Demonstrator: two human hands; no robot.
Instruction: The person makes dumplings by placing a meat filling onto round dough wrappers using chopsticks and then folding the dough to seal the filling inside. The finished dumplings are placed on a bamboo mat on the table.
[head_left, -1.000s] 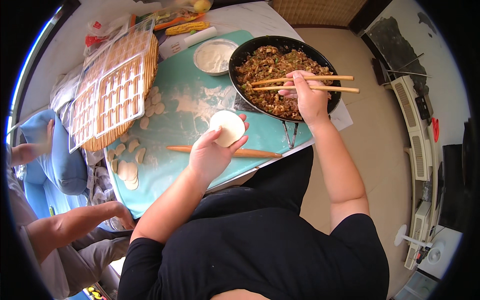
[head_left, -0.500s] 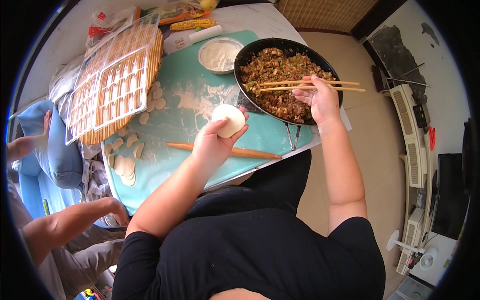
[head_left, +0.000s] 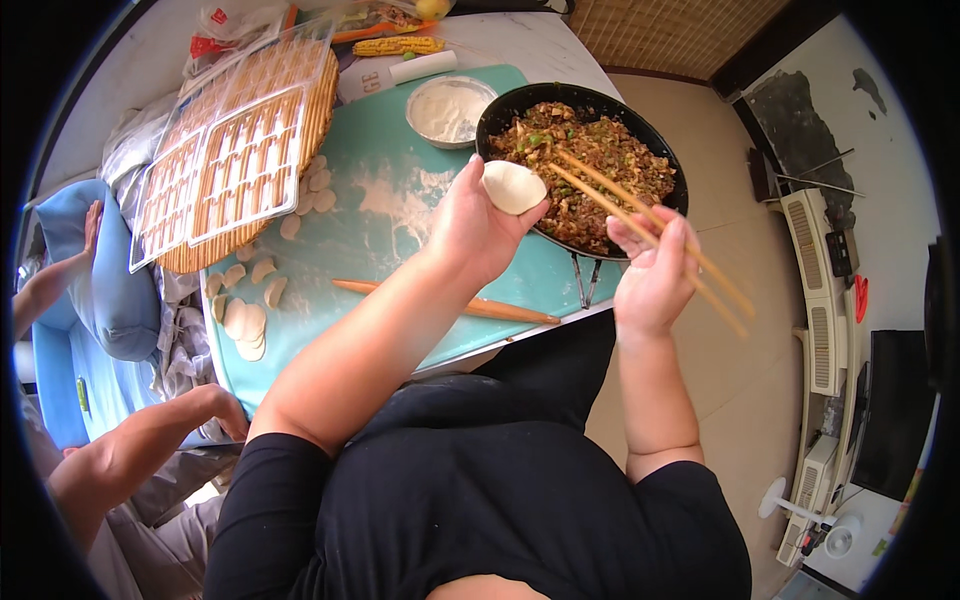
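The left hand (head_left: 490,225) grasps a round white dough wrapper (head_left: 514,187), which rests across its fingers in front of the left rim of a black pan (head_left: 681,185). The right hand (head_left: 655,265) grips a pair of wooden chopsticks (head_left: 722,288), their tips pointing far and left over the chopped brown and green filling (head_left: 600,135) in the pan; whether the tips touch the filling or pinch any of it, I cannot tell. The pan sits at the right of the counter (head_left: 505,45), partly over a teal mat (head_left: 350,240). Just left of the pan, toward the far side, stands a silvery bowl (head_left: 448,108) of flour. A wooden rolling pin (head_left: 510,311) lies on the near part of the mat, partly behind the left forearm. At the left of the mat are several folded dumplings (head_left: 263,270), and nearer, a few overlapping dough rounds (head_left: 245,322). Farther off, a clear compartmented tray (head_left: 245,165) rests on a round woven board (head_left: 321,108). At the far side lie a white roll (head_left: 422,67) and a yellow corn cob (head_left: 398,46). At the left, a co-worker's hand (head_left: 232,412) is near the counter's edge.
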